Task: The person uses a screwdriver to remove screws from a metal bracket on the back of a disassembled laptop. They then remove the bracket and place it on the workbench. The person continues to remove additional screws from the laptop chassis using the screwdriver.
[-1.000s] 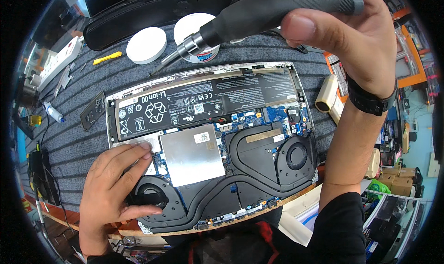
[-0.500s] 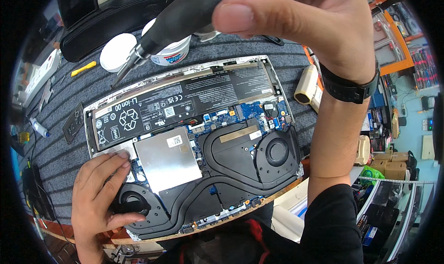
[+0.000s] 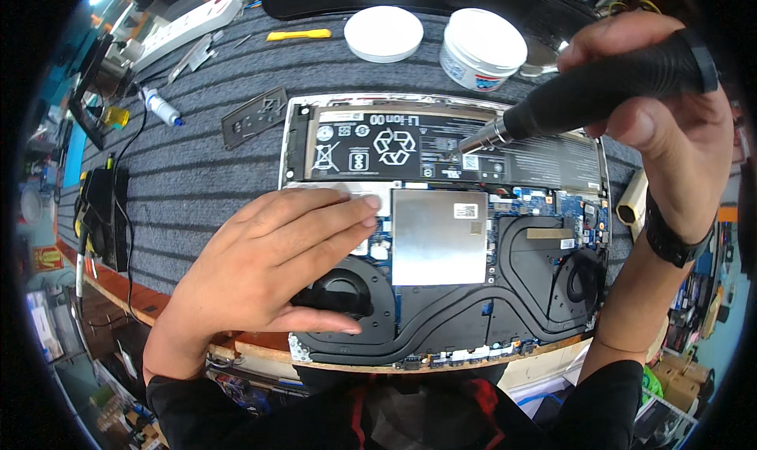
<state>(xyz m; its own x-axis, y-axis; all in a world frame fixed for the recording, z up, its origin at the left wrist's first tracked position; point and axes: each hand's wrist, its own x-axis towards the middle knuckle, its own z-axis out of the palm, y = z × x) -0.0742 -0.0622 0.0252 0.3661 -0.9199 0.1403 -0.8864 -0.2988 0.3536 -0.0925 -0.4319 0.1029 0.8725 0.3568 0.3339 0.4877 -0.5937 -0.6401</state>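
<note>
An opened laptop [image 3: 441,316] lies in front of me, its insides showing. My right hand [image 3: 674,127] is closed around a thick black screwdriver [image 3: 583,95] with a metal nose. The bit points down and left over the black battery [image 3: 544,154]; whether it touches is unclear. On the laptop's left side, my left hand [image 3: 260,249] lies flat with fingers stretched. Its fingertips rest on a silver bracket [image 3: 384,188] beside the square metal cover [image 3: 434,249], and the thumb reaches over the left fan [image 3: 343,292]. A second fan [image 3: 582,277] sits at the right.
Beyond the laptop stand a white tub [image 3: 482,56] and a round white lid [image 3: 384,36]. A yellow pry tool [image 3: 298,35], a dark plastic piece [image 3: 255,117], a small bottle [image 3: 162,109] and a power strip [image 3: 185,28] lie on the striped grey mat [image 3: 189,190].
The screwdriver, held in my right hand, has come from beyond the laptop's far left edge to over the middle of the battery. My left hand stays on the laptop. The whole view has shifted.
</note>
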